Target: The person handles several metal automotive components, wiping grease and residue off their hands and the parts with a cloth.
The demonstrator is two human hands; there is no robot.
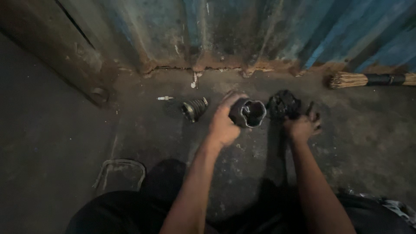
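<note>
Head view: my left hand (224,123) grips the joint housing (248,113) around its outer wall, open mouth toward me, just above the floor (65,143). My right hand (302,125) is closed on a greasy black lump (284,104) beside it. Step in hand appears to be greasing. Next move calls for pressing the lump squarely into the mouth. A rubber boot (194,108) lies to the left.

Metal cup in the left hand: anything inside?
The cup, gripped by the left hand, opens toward the camera. Inside show lobed walls with a pale sheen. The bottom is dark, so I cannot tell whether anything sits there. The hand covers its outer left side.
</note>
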